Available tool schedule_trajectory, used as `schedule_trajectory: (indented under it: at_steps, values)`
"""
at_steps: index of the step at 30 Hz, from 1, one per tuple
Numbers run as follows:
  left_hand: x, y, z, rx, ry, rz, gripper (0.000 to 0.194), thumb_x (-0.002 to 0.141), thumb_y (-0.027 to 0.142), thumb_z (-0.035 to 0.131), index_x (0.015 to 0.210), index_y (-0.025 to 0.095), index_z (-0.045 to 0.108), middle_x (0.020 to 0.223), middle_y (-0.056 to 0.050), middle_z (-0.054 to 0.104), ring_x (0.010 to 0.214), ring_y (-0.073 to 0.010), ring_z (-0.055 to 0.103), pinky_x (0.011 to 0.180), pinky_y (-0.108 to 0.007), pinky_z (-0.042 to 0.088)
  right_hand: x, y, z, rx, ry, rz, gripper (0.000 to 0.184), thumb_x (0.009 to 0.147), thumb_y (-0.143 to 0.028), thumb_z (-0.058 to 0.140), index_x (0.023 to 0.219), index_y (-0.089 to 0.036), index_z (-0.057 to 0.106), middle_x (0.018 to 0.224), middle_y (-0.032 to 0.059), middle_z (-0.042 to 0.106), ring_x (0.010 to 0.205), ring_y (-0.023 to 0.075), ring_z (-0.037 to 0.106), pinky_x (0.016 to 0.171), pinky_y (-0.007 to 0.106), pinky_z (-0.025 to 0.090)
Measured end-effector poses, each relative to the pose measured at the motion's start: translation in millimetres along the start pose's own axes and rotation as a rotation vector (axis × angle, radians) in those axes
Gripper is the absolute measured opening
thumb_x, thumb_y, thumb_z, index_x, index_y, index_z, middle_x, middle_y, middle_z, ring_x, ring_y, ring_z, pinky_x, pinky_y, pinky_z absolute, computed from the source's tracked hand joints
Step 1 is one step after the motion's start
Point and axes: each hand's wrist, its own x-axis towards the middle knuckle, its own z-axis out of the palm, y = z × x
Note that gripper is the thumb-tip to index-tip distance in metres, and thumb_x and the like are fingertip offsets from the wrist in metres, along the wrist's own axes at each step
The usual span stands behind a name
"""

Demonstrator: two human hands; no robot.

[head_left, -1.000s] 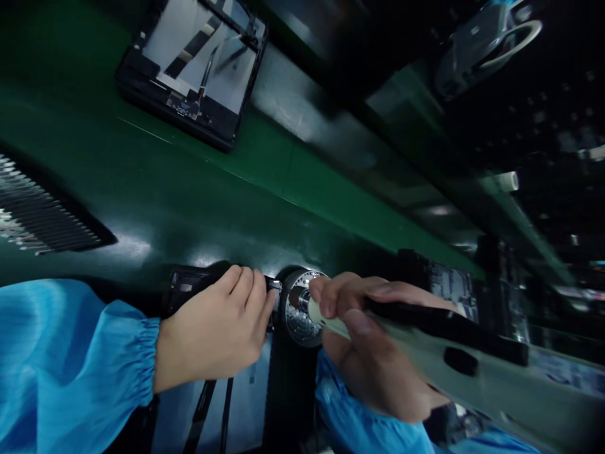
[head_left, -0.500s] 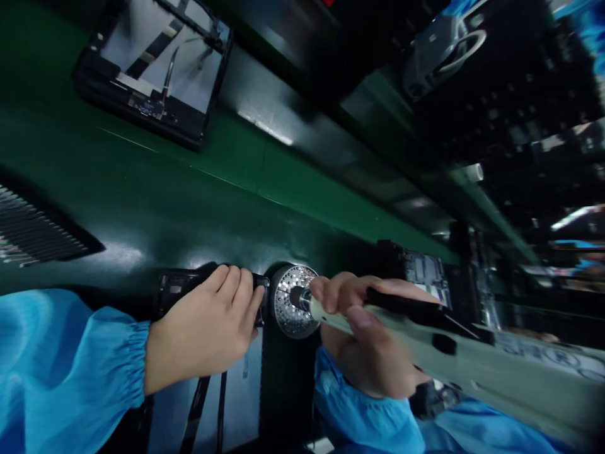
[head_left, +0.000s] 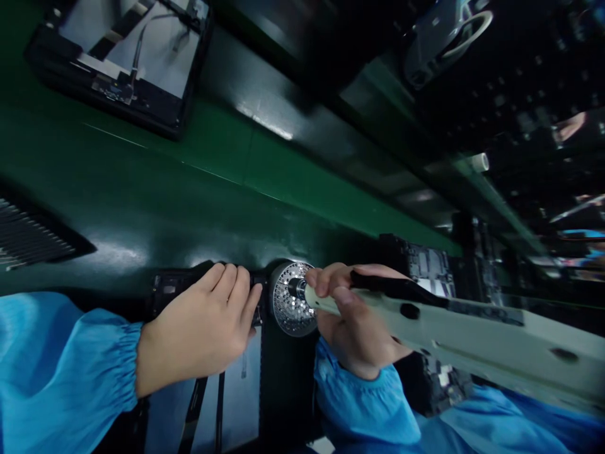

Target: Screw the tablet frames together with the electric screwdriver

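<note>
My left hand (head_left: 203, 321) lies over the upper edge of an opened tablet (head_left: 246, 391), its fingers together and bent around that edge. Black flat cables run across the tablet's pale inside, and the hand covers part of its dark top. In my right hand (head_left: 354, 321) is a pale green electric screwdriver (head_left: 444, 328) with a black lever, gripped near its front end. The screwdriver's dark tip sits over a round metal screw dish (head_left: 293, 309) full of small holes, right beside the tablet. Whether a screw is on the tip I cannot tell.
Another opened tablet (head_left: 127, 69) lies at the upper left on the green bench (head_left: 189, 195). A rack of thin metal pins (head_left: 33, 233) stands at the left edge. Dark device parts (head_left: 425, 258) are right of my right hand; a metal rail (head_left: 265, 94) runs behind.
The view has shifted, so the far tablet and pin rack appear further left. The screwdriver's rear end has swung up a little, while its tip stays over the dish. My left hand keeps its hold.
</note>
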Motion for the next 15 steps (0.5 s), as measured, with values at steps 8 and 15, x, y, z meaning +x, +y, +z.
schedule_trajectory:
  at_steps: [8,15]
  values:
    - [0.5,0.3,-1.2,0.006,-0.002,-0.002,0.045,0.102,0.03,0.045,0.121,-0.002,0.069,0.113,-0.029,0.072,0.102,-0.0397,0.072,0.086,-0.05,0.059,1.6,-0.4,3.8,-0.005,-0.002,0.017,0.025,0.076,-0.007,0.066,0.094,-0.024,0.072,0.064,-0.0033,0.059,0.058,0.0143,0.056,0.058,0.035,0.053]
    - [0.6,0.5,-0.8,-0.003,-0.002,-0.006,0.044,0.101,0.03,0.046,0.122,-0.002,0.069,0.113,-0.028,0.072,0.103,-0.039,0.072,0.087,-0.05,0.059,1.3,-0.5,1.1,-0.015,0.042,0.024,0.03,0.076,-0.011,0.067,0.101,-0.025,0.072,0.062,-0.004,0.058,0.057,0.0148,0.056,0.058,0.035,0.051]
